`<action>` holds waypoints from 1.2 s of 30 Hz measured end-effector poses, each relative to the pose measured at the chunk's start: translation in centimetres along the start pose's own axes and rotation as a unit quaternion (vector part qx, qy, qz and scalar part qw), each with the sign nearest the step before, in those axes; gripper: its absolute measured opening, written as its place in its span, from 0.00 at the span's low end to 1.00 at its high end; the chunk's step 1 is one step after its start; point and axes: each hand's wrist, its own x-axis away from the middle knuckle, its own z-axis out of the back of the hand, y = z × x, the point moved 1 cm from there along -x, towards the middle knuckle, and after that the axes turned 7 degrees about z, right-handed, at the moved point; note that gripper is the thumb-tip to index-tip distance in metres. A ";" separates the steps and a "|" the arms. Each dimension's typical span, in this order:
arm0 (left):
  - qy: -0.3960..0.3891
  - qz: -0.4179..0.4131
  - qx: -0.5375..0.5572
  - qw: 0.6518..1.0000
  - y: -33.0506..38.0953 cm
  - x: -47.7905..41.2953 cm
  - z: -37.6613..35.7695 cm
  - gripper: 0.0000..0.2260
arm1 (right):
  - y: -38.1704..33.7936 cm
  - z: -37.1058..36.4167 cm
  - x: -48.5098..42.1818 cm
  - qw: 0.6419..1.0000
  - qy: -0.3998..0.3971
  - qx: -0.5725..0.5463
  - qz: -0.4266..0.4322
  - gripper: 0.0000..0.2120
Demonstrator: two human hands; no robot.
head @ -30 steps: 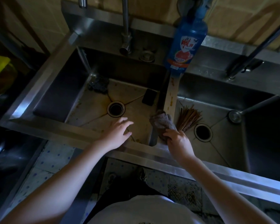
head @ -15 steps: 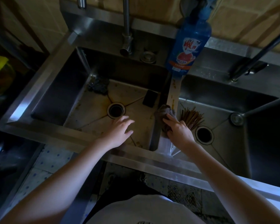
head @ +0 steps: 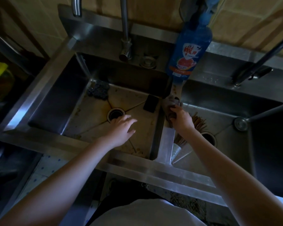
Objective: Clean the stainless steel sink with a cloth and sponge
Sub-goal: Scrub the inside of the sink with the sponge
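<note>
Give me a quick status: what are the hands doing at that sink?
Left hand open, above left basin. Right hand grips cloth on the divider. Soap bottle stands at divider's far end.

I have a two-basin sink (head: 44,88) below me, its divider (head: 166,144) running front to back between the left basin (head: 88,128) and the right basin (head: 227,144). Toward the divider's rear lies the cloth (head: 170,103), gripped by the right hand (head: 181,119); behind it, on the back ledge, stands a bottle (head: 189,53). In the left basin I see a scouring pad (head: 98,89) in the rear left corner, a sponge (head: 150,103) by the divider, and the left hand (head: 121,130) just in front of the drain (head: 115,114). Chopsticks (head: 199,123) lie in the right basin beside the divider, a stopper (head: 240,123) well to their right. A faucet (head: 126,38) rises behind the left basin.
</note>
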 end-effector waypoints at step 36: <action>-0.085 -0.075 -0.016 0.993 3.9 3.3 -6.5 0.30 | 1.1 -2.2 0.9 0.997 -0.018 0.040 0.056 0.23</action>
